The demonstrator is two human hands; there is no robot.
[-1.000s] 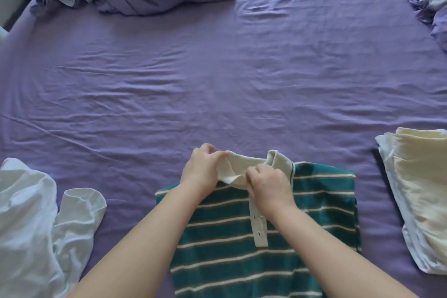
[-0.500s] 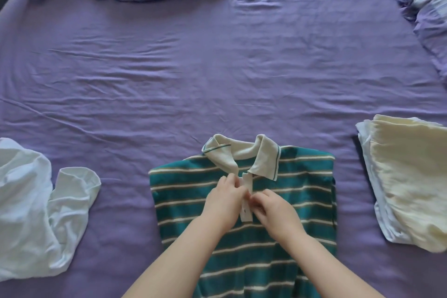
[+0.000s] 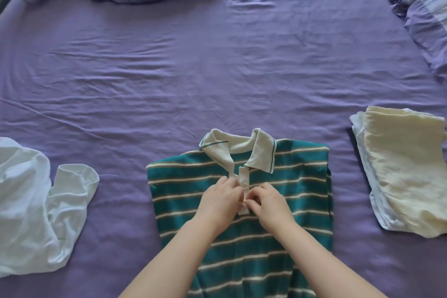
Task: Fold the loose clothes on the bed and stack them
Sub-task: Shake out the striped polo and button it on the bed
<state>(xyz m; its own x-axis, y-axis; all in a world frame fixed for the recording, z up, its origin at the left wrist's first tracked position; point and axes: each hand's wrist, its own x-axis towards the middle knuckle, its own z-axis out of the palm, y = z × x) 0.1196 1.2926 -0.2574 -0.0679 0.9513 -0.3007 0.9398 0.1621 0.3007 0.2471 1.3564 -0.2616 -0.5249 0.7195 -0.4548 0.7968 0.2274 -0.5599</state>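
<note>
Two hands meet at the polo's placket (image 3: 243, 191). Head view: left hand (image 3: 221, 203) and right hand (image 3: 271, 205), fingers curled, pinch the strip near its lower button. Striped polo (image 3: 278, 201) lies flat at 6 o'clock on the bed (image 3: 217, 68); loose white garment (image 3: 36, 213) at 9, folded stack (image 3: 406, 169) at 3. Likely buttoning; next, folding the body and stacking.

Both hands' fingers (image 3: 238, 195) pinching striped polo (image 3: 183, 191) placket (image 3: 243, 176), purple bed (image 3: 217, 68)

Polo shirt (image 3: 278, 191) hem cut off below, placket's lower button hidden by fingers (image 3: 251, 204)
</note>
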